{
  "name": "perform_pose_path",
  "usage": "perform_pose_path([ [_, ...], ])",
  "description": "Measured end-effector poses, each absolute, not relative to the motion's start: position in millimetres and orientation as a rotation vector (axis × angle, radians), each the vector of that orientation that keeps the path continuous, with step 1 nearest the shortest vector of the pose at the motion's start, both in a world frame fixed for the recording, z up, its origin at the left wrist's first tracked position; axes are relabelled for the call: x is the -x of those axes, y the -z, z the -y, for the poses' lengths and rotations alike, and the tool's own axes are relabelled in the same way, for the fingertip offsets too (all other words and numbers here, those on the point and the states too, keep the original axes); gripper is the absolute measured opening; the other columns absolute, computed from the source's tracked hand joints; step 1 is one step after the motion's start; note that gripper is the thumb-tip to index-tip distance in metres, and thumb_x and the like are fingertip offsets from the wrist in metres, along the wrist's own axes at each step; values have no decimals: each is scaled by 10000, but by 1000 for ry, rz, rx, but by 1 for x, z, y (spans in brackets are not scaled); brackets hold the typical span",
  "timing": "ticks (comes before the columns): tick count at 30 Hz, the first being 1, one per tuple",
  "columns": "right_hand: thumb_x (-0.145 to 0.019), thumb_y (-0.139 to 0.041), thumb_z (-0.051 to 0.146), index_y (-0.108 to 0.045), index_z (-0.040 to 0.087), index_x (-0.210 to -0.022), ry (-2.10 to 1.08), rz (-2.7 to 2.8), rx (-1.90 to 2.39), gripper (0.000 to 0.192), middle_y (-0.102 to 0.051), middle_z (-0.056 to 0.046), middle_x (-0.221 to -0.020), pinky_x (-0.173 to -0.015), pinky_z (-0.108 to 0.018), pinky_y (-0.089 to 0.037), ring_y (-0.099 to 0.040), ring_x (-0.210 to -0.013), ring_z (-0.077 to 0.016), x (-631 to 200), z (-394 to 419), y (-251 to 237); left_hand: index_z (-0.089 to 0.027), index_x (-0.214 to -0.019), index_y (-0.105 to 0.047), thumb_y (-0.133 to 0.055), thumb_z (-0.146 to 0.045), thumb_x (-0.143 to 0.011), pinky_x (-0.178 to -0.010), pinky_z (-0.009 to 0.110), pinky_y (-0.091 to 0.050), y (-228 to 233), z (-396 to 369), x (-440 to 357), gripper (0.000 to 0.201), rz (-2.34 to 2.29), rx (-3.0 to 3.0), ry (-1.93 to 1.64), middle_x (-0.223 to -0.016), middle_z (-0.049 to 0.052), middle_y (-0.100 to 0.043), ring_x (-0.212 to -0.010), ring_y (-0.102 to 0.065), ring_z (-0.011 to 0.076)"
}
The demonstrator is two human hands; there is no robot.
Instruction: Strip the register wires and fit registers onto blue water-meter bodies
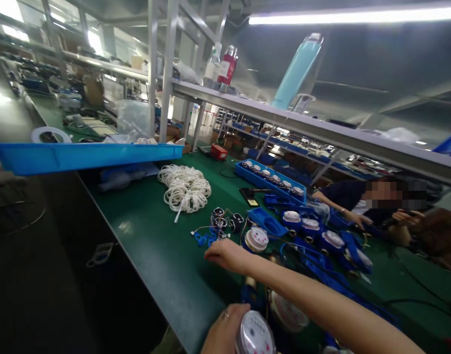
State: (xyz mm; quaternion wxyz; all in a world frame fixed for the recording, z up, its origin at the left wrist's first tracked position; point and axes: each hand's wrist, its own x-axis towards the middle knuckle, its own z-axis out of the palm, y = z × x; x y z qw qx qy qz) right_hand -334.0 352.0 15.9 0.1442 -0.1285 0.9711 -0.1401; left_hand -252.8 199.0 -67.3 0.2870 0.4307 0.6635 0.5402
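Observation:
At the bottom edge my left hand (227,328), with a ring on one finger, is closed around the side of a round water meter (255,334) with a clear cover. My right hand (227,254) reaches across the bench, its fingers curled and pressed together; whatever they hold is hidden. Just beyond it lie small blue plastic parts (201,239) and black modules with thin wires (236,222). Another water meter (256,239) stands right of that hand. Beneath my right forearm, a further meter (289,314) is partly covered.
A pile of white rings (186,189) lies on the green bench (144,246). A blue tray (88,156) juts over the left edge. Meters fill a long blue box (302,192) at the back; blue housings (310,253) crowd the right. Opposite, a co-worker's hand (358,219) rests among parts.

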Motion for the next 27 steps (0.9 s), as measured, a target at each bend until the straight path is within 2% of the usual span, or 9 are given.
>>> perform_pose_path([
  [3,-886,-586,123,-694,131,-998,338,-2664,543,156,-657,-67,-910,-761,-221,-451,-608,-834,-152,339,-344,11,-181,-1324,-494,-786,-325,-654,-1041,373,-429,78,-206,254,745,-1690,-1211,-1362,-1287,147,-539,-1199,-525,282],
  [5,-902,-572,150,-684,132,-1026,306,-2631,600,168,-634,-73,-915,-755,-227,-445,-588,-836,-154,340,-342,21,-169,-1395,-415,-753,-321,-697,-1068,402,-394,83,-200,260,790,-1644,-1304,-1298,-1363,171,-473,-1262,-467,296],
  [7,-909,-570,175,-675,130,-1048,296,-2631,624,180,-609,-83,-952,-769,-237,-442,-572,-863,-162,341,-341,26,-185,-1424,-374,-670,-397,-793,-1079,401,-373,85,-186,270,729,-1629,-1425,-1251,-1404,162,-435,-1300,-426,284],
  [9,-903,-586,191,-670,130,-1058,312,-2641,623,187,-586,-90,-997,-779,-238,-445,-567,-880,-164,341,-342,29,-194,-1377,-437,-579,-472,-851,-1051,371,-408,83,-168,284,611,-1697,-1537,-1275,-1365,144,-481,-1262,-471,263],
  [13,-847,-682,248,-673,147,-1081,381,-2647,579,256,-595,-72,-998,-758,-229,-465,-593,-868,-164,339,-346,25,-205,-1199,-571,-471,-323,-917,-916,270,-510,74,-140,316,322,-2099,-1544,-1361,-1191,90,-598,-1078,-600,182],
  [16,-842,-679,203,-635,156,-1175,434,-2714,484,339,-622,-74,-1042,-766,-243,-478,-613,-917,-184,328,-354,5,-207,-1079,-627,-472,-263,-912,-840,280,-538,73,-135,341,234,-2406,-1401,-1305,-1073,67,-633,-974,-629,171],
  [19,-906,-569,155,-620,149,-1199,476,-2859,295,297,-658,-73,-1021,-812,-277,-476,-625,-936,-195,300,-370,-28,-209,-1041,-648,-518,-258,-876,-830,356,-540,80,-140,362,216,-2547,-1312,-1193,-1039,62,-635,-951,-623,207],
  [23,-953,-502,273,-648,217,-1152,593,-3138,-62,253,-681,-26,-1010,-802,-282,-490,-646,-896,-174,232,-402,-70,-207,-1061,-649,-562,-283,-848,-859,401,-522,91,-155,376,242,-2538,-1345,-1068,-1062,61,-621,-964,-604,226],
  [27,-953,-450,327,-645,226,-1145,408,-3074,-830,291,-647,-26,-1113,-839,-300,-490,-624,-967,-194,156,-434,-90,-215,-1087,-642,-545,-331,-862,-843,395,-516,100,-169,383,271,-2514,-1533,-1076,-1074,61,-602,-954,-593,225],
])
